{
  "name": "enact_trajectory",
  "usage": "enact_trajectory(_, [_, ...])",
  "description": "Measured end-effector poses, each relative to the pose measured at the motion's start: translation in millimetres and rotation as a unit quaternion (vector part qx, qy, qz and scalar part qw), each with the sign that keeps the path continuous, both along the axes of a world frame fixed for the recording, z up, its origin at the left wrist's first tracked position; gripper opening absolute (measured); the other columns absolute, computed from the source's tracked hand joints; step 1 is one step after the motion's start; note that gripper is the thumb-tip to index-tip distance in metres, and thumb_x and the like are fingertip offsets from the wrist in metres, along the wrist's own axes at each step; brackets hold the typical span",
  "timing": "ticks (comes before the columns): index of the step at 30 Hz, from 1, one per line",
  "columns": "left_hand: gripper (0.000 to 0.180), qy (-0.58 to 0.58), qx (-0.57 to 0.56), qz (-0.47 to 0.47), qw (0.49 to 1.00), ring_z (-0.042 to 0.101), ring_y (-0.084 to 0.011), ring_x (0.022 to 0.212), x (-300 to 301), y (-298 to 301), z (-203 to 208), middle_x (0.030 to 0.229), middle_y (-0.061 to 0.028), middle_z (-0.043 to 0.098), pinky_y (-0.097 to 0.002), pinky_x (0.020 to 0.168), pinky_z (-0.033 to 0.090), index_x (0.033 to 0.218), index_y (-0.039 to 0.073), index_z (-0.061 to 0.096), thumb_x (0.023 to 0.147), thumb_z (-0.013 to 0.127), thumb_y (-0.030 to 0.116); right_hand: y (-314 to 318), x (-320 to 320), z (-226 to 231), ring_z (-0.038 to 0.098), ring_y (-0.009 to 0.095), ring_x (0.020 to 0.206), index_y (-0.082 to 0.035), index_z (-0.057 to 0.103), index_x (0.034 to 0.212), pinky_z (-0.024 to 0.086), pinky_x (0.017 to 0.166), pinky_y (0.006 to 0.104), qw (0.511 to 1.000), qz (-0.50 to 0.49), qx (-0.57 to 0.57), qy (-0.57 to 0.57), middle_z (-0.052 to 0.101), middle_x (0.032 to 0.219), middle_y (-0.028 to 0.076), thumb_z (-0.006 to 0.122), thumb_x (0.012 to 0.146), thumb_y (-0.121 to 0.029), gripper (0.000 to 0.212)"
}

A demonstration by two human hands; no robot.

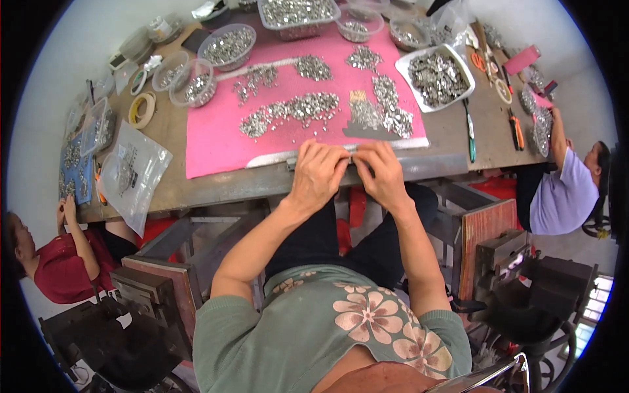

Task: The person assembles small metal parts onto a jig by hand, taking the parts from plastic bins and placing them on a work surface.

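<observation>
At the table's front edge my left hand (pixel 318 171) and my right hand (pixel 382 173) meet, thumbs and forefingers pinched. Whatever sits between the fingertips is too small and covered to name. Just beyond them lies a pink cloth (pixel 226 141) with several piles of small shiny silver metal pieces. The long pile (pixel 291 112) spreads to the left of my hands. Nearest beyond my right hand is a dark grey sheet (pixel 367 132) with a heap of tiny pieces (pixel 367 116) on it. Another pile (pixel 395 118) runs along its right side.
A white tray (pixel 401 64) and clear plastic tubs (pixel 227 63) of silver pieces stand around the cloth. Tape (pixel 142 110), a plastic bag (pixel 136 177) and orange-handled pliers (pixel 515 130) lie at the sides. One person (pixel 62 262) works at left, another (pixel 567 190) at right. Black machines (pixel 131 340) stand below.
</observation>
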State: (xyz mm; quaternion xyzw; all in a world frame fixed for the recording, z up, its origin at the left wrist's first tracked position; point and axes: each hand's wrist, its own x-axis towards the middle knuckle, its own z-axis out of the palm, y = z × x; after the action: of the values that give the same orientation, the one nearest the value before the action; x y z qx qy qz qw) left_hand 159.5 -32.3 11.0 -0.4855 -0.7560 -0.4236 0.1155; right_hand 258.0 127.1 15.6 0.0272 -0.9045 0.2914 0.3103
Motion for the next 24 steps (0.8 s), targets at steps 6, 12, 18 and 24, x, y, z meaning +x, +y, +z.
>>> enact_trajectory(6, [0.014, -0.017, -0.021, -0.009, 1.000, 0.063, -0.0253, 0.090, -9, -3, 6, 0.093, -0.0068, 0.069, -0.0485, 0.099, 0.039, 0.099, 0.007, 0.068, 0.087, 0.073, 0.009, -2, 10, -1, 0.061, 0.029, 0.102, -0.004, 0.067, 0.104, 0.046, 0.089, 0.0438, 0.996, -0.005, 0.090, 0.008, 0.065, 0.110, 0.009, 0.073, 0.083, -0.005, 0.022])
enact_trajectory(12, [0.014, 0.054, -0.052, 0.050, 0.996, 0.063, -0.0232, 0.089, -108, 24, 11, 0.087, -0.0038, 0.069, -0.0460, 0.097, 0.037, 0.103, 0.013, 0.071, 0.090, 0.070, 0.015, 42, -46, 19, 0.064, 0.033, 0.086, -0.002, 0.069, 0.098, 0.047, 0.076, 0.0426, 0.999, -0.003, 0.002, -0.044, 0.065, 0.089, 0.013, 0.067, 0.088, -0.005, 0.011])
enact_trajectory(18, [0.019, 0.086, -0.055, 0.094, 0.990, 0.062, -0.0258, 0.095, -167, 61, -10, 0.094, -0.0062, 0.066, -0.0435, 0.092, 0.038, 0.103, 0.013, 0.071, 0.086, 0.074, 0.019, 64, -155, -3, 0.065, 0.036, 0.087, -0.001, 0.071, 0.093, 0.052, 0.079, 0.0451, 0.996, -0.076, -0.002, -0.056, 0.066, 0.088, 0.017, 0.070, 0.088, -0.013, 0.013])
enact_trajectory(24, [0.014, 0.028, -0.035, 0.070, 0.997, 0.065, -0.0277, 0.089, -180, 65, -16, 0.089, -0.0092, 0.068, -0.0430, 0.083, 0.044, 0.097, 0.009, 0.071, 0.085, 0.075, 0.017, 58, -179, -13, 0.067, 0.037, 0.087, -0.001, 0.070, 0.087, 0.053, 0.078, 0.0484, 0.987, -0.121, 0.046, -0.097, 0.067, 0.090, 0.018, 0.078, 0.082, -0.019, 0.020])
